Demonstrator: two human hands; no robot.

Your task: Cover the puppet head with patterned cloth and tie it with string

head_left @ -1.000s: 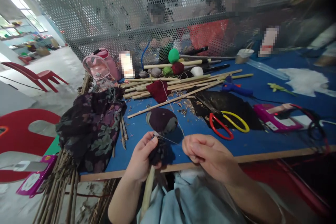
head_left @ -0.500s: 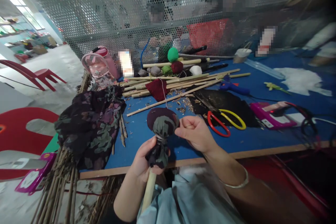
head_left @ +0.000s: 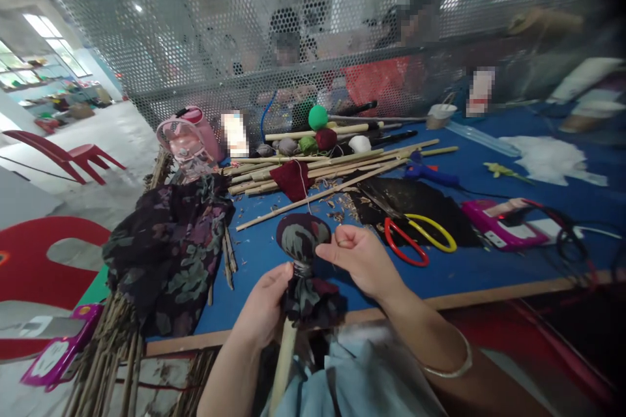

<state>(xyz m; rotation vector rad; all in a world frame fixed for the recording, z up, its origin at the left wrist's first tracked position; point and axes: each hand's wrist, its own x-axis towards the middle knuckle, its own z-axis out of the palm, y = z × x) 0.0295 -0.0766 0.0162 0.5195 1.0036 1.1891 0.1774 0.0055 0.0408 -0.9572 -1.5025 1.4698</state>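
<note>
Dark cloth (head_left: 299, 244) is bulging round atop a pale stick (head_left: 284, 358), its long axis running away from us over the table (head_left: 261, 254). We are clasping its neck with our left hand (head_left: 268, 303); our right hand (head_left: 359, 260) is pinching at its right, contents unclear.

Left fingers (head_left: 280, 277) pinching, right fingers (head_left: 348, 236) curled
</note>
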